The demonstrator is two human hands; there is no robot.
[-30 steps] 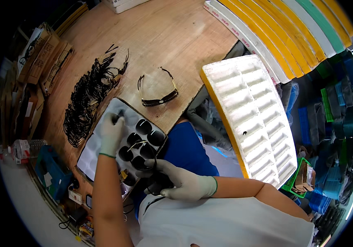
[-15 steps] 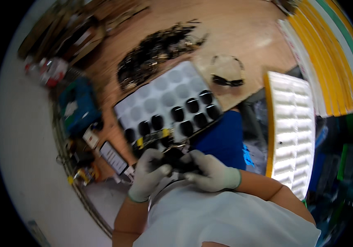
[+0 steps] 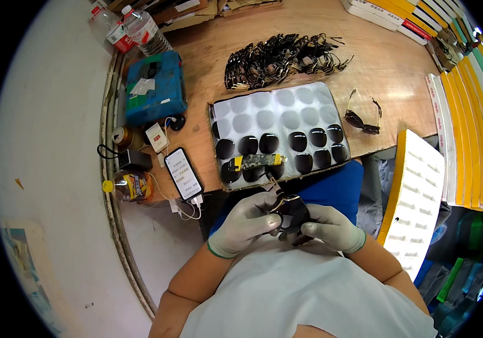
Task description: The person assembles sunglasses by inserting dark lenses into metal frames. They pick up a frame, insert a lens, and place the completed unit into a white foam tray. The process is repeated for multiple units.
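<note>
A pair of dark glasses [image 3: 293, 209] is held up in front of the person's chest, just off the near edge of the lens tray, with a slim temple pointing up toward that edge. The left hand [image 3: 247, 222], in a pale glove with a green cuff, has its grip pinched on one side of them, thumb uppermost. The right hand [image 3: 334, 228], gloved alike, has its grip clasped around the other side. Whether both lenses are seated cannot be made out.

Beyond the hands, the lens tray [image 3: 261, 100] rests on the bench [image 3: 399, 67], a shallow box with a white liner of round hollows. Dark lenses [image 3: 317, 137] sit mainly in its two nearer rows, and a yellow-ended tool [image 3: 256, 162] with a patterned body lies across some of them. Behind the tray is a tangled heap of frames [image 3: 278, 61]; to its right, sunglasses [image 3: 363, 125] lie with their temples spread.

On the left are a lit phone [image 3: 184, 173] with a white cable [image 3: 190, 213] plugged in, a small black box [image 3: 135, 159], a teal case [image 3: 156, 87] and, behind the case, clear plastic bottles [image 3: 145, 31]. On the far right, a white foam tray [image 3: 413, 200] with a yellow side leans near a stack of yellow, white and green-edged trays [image 3: 469, 129]
</note>
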